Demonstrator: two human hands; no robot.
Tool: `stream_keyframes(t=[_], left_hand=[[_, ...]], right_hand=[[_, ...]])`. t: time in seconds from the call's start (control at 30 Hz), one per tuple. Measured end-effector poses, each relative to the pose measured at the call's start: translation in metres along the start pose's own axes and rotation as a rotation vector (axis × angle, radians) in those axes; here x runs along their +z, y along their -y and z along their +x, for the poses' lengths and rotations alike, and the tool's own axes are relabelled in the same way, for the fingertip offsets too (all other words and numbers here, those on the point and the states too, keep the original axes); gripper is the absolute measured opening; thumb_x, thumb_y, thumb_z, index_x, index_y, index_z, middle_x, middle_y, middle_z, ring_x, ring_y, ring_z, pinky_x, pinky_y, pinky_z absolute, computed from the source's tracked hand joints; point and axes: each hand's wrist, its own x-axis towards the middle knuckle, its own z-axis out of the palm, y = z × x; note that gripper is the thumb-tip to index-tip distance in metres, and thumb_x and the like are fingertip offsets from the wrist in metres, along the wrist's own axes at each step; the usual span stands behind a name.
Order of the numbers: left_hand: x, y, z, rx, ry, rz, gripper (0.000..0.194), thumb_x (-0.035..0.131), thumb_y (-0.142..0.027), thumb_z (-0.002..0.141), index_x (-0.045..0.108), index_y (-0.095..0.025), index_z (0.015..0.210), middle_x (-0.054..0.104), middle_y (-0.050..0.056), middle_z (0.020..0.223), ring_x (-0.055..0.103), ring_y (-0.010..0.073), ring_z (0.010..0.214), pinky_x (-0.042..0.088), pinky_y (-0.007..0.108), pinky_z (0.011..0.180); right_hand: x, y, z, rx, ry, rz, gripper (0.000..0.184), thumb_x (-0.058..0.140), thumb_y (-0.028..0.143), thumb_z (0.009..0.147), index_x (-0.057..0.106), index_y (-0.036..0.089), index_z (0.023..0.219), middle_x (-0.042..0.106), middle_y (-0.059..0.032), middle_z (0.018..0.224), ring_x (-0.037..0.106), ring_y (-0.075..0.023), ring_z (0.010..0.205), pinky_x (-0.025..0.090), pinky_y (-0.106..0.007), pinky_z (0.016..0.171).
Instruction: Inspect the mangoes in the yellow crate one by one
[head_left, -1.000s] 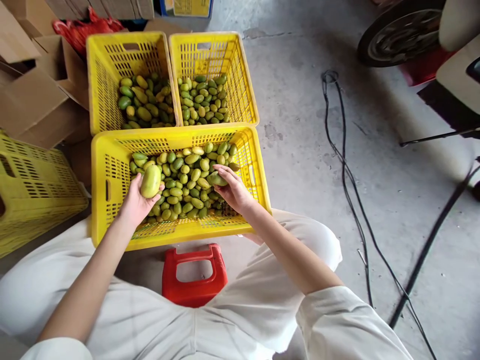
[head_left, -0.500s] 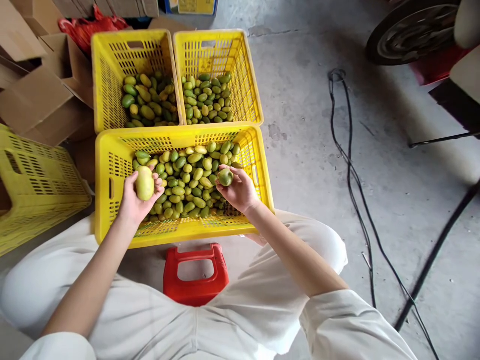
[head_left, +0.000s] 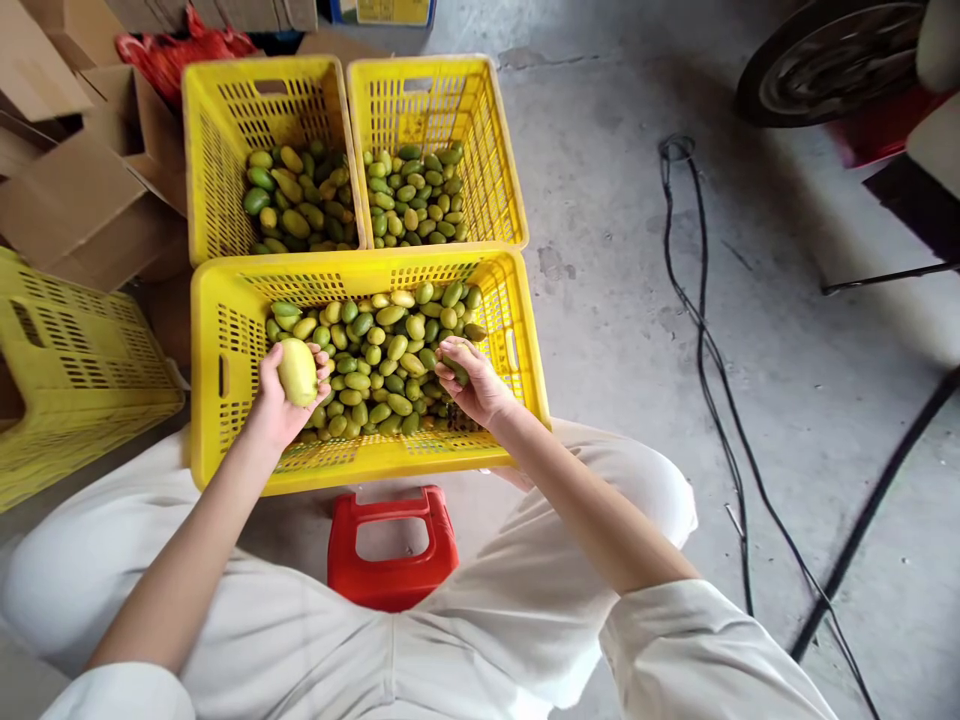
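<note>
My left hand point(head_left: 292, 392) is closed round a large pale yellow oval fruit point(head_left: 298, 372), which looks like a small mango, over the left part of the front yellow crate point(head_left: 360, 474). Over that crate's right part, my right hand point(head_left: 474, 384) grips a smaller green oval fruit point(head_left: 455, 369), mostly covered by the fingers. Beneath both hands lies a heap of green and yellow oval fruits point(head_left: 375, 375). Behind stand a back left crate point(head_left: 225, 200) of larger, greener fruits point(head_left: 296, 205) and a back right crate point(head_left: 499, 170) of small green ones point(head_left: 416, 195).
Another yellow crate point(head_left: 82, 380) stands at the left, near cardboard boxes point(head_left: 71, 200) and a red plastic bag point(head_left: 172, 55). A red stool point(head_left: 390, 585) is between my knees. Black cables point(head_left: 705, 320) cross the concrete floor at the right, below a vehicle wheel point(head_left: 829, 60).
My right hand has turned over, so its fingers now cover most of the green fruit. My left hand has shifted slightly right and tilted the yellow fruit.
</note>
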Motion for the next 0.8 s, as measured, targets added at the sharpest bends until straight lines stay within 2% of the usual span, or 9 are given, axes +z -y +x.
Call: stream_keyframes(t=[0.13,0.2,0.27,0.37,0.47,0.57,0.67,0.73,0.8], left_hand=[[0.002,-0.001,0.000,-0.042,-0.036,0.031,0.039,0.062,-0.053,0.105,0.070,-0.016,0.094,0.060,0.001,0.070,0.054,0.0099,0.050,0.042,0.017,0.042],[0.002,-0.002,-0.001,-0.062,-0.013,0.036,0.043,0.058,-0.055,0.107,0.069,-0.017,0.092,0.055,0.000,0.066,0.049,0.0100,0.045,0.035,0.018,0.037],[0.001,-0.003,-0.002,-0.068,0.029,0.031,0.044,0.057,-0.057,0.108,0.068,-0.018,0.090,0.053,-0.002,0.063,0.044,0.0096,0.042,0.031,0.019,0.035],[-0.002,-0.005,-0.004,-0.059,0.057,0.022,0.046,0.055,-0.058,0.110,0.067,-0.019,0.088,0.049,-0.003,0.060,0.038,0.0083,0.038,0.029,0.019,0.034],[-0.005,-0.005,-0.005,-0.057,0.068,0.002,0.050,0.053,-0.060,0.112,0.067,-0.019,0.088,0.045,-0.004,0.060,0.033,0.0067,0.038,0.027,0.018,0.034],[-0.004,-0.005,-0.007,-0.003,0.105,-0.035,0.048,0.060,-0.064,0.110,0.067,-0.020,0.091,0.049,-0.004,0.067,0.033,0.0063,0.042,0.026,0.018,0.035],[-0.001,-0.004,-0.009,0.077,0.133,-0.035,0.035,0.077,-0.046,0.104,0.063,-0.021,0.085,0.054,-0.003,0.075,0.039,0.0055,0.050,0.030,0.015,0.039],[0.000,-0.002,-0.009,0.098,0.129,-0.020,0.030,0.084,-0.030,0.097,0.060,-0.020,0.081,0.056,-0.003,0.079,0.045,0.0055,0.056,0.034,0.013,0.043],[0.002,0.000,-0.008,0.107,0.109,-0.031,0.026,0.085,-0.028,0.093,0.062,-0.020,0.084,0.059,-0.001,0.084,0.051,0.0067,0.063,0.041,0.013,0.048]], right_hand=[[0.000,0.001,0.002,0.048,-0.009,0.000,0.045,0.098,0.044,0.068,0.061,0.023,0.084,0.063,0.0029,0.080,0.050,-0.0084,0.060,0.040,-0.019,0.047],[0.000,0.003,0.002,0.095,0.008,0.010,0.034,0.088,0.043,0.074,0.062,0.023,0.083,0.064,0.0012,0.077,0.053,-0.0104,0.062,0.044,-0.020,0.049],[0.000,0.004,0.001,0.112,0.031,0.009,0.029,0.083,0.043,0.076,0.062,0.024,0.083,0.065,0.0005,0.075,0.054,-0.0123,0.063,0.042,-0.021,0.049],[0.000,0.004,-0.001,0.104,0.057,-0.021,0.037,0.088,0.051,0.077,0.061,0.026,0.085,0.066,0.0006,0.074,0.050,-0.0134,0.060,0.036,-0.023,0.046],[0.003,0.003,-0.003,0.084,0.030,-0.044,0.053,0.098,0.058,0.067,0.061,0.026,0.087,0.065,0.0029,0.076,0.044,-0.0103,0.054,0.029,-0.024,0.043],[0.005,0.002,-0.006,0.039,0.001,-0.044,0.062,0.108,0.052,0.057,0.059,0.025,0.085,0.064,0.0051,0.079,0.051,-0.0087,0.057,0.037,-0.023,0.046],[0.006,0.001,-0.006,0.020,0.018,-0.047,0.063,0.112,0.044,0.053,0.060,0.024,0.081,0.065,0.0049,0.077,0.062,-0.0108,0.068,0.051,-0.023,0.058],[0.005,0.001,-0.006,0.034,0.028,-0.048,0.061,0.113,0.043,0.052,0.062,0.024,0.080,0.066,0.0043,0.076,0.064,-0.0117,0.071,0.054,-0.023,0.061],[0.005,0.001,-0.006,0.046,0.030,-0.041,0.059,0.112,0.043,0.054,0.064,0.023,0.082,0.068,0.0041,0.078,0.064,-0.0113,0.070,0.052,-0.021,0.058]])
